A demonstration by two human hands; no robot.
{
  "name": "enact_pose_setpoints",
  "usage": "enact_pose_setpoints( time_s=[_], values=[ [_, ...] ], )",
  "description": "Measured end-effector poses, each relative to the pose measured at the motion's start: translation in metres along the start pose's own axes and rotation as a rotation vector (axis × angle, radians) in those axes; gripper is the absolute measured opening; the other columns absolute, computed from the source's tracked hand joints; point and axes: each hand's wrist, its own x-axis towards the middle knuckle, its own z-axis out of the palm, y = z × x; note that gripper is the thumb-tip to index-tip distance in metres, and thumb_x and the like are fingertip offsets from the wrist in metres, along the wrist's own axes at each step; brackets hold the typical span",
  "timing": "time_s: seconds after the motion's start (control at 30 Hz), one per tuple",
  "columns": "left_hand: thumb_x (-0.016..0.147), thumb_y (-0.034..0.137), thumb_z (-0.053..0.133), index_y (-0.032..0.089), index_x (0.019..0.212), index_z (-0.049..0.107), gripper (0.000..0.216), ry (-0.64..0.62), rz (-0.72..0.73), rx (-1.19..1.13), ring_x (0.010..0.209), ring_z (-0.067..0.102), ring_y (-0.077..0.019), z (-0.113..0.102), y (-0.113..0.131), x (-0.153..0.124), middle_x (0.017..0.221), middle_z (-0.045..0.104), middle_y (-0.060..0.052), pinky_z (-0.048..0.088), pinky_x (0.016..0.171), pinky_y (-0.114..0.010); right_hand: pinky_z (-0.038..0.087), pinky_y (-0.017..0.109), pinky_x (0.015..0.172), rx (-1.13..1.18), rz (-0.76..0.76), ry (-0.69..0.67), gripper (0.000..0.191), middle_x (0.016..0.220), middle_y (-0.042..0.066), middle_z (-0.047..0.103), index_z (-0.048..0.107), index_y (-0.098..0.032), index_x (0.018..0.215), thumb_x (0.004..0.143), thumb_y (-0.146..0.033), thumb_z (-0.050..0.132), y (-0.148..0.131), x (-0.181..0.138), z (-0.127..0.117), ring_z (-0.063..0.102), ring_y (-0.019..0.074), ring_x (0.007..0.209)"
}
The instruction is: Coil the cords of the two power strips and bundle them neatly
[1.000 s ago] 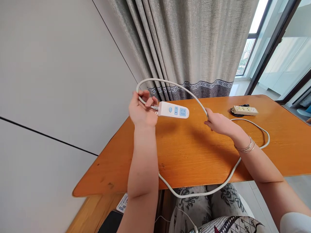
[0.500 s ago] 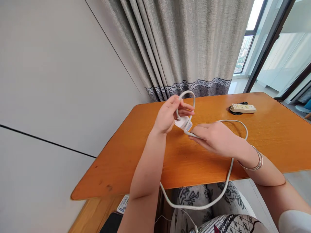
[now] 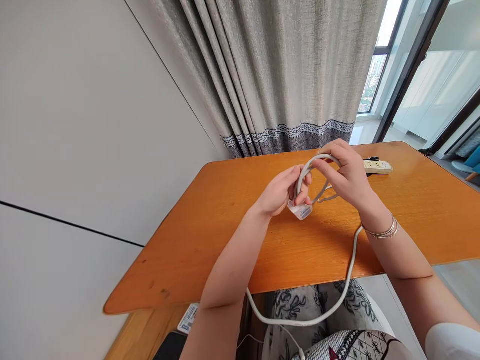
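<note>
Orange wooden table [image 3: 210, 235], grey curtain [image 3: 285, 75], second power strip [image 3: 378, 167], window [image 3: 375, 75]

Small white plastic power strip [image 3: 300, 209], one end showing with a pale label on its face, held tilted just above the orange wooden table [image 3: 210, 235], near the middle of its width and between near and far edges. Its thick white round cord [image 3: 345, 280] is bent into a tight loop directly over the strip. From there the cord drops past the table's near edge, sags in a wide curve below it, then rises back under that edge.
</note>
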Motion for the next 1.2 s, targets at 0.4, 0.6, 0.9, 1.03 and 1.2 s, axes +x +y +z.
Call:
enact_pose_setpoints(
  time_s=[0.4,0.6,0.9,1.03,1.2],
  values=[
    [0.083,0.059,0.075,0.019,0.085,0.054,0.046,-0.067,-0.019,-0.108,0.051,0.061,-0.0121,0.002,-0.001,-0.001,0.051,0.048,0.008,0.06,0.073,-0.032,0.045,0.022,0.045,0.366,0.343,0.027,0.029,0.068,-0.004,0.059,0.054,-0.024,0.09,0.099,-0.053,0.054,-0.004,-0.002,0.01,0.061,0.0107,0.049],
    [0.095,0.048,0.065,0.018,0.079,0.054,0.036,0.025,-0.029,-0.164,0.04,0.045,-0.007,0.006,0.003,-0.001,0.049,0.041,0.009,0.056,0.06,-0.025,0.048,0.025,0.046,0.477,0.379,0.038,0.036,0.066,-0.004,0.058,0.056,-0.026,0.096,0.097,-0.062,0.054,0.005,-0.003,0.017,0.06,0.0129,0.049],
    [0.11,0.034,0.03,0.019,0.075,0.045,0.041,0.343,0.013,-0.512,0.034,0.023,-0.0051,0.007,0.026,-0.004,0.05,0.025,0.009,0.033,0.039,-0.015,0.05,0.026,0.052,0.574,0.346,-0.201,0.048,0.066,-0.005,0.055,0.057,-0.024,0.127,0.098,-0.063,0.052,0.022,-0.004,0.019,0.056,0.0129,0.054],
    [0.111,0.036,0.027,0.02,0.076,0.044,0.042,0.406,0.024,-0.524,0.033,0.019,-0.0055,0.005,0.029,-0.004,0.048,0.019,0.01,0.028,0.037,-0.015,0.036,0.022,0.044,0.66,0.359,-0.238,0.055,0.06,-0.008,0.04,0.058,-0.022,0.125,0.098,-0.068,0.048,0.022,-0.005,0.021,0.039,0.0095,0.048],
    [0.11,0.039,0.032,0.02,0.077,0.046,0.04,0.454,0.058,-0.46,0.033,0.019,-0.0061,0.003,0.031,-0.005,0.047,0.018,0.01,0.03,0.038,-0.016,0.025,0.021,0.043,0.611,0.399,-0.035,0.049,0.06,-0.009,0.029,0.06,-0.023,0.108,0.099,-0.068,0.043,0.027,0.0,0.02,0.026,0.0094,0.048]
  ],
)
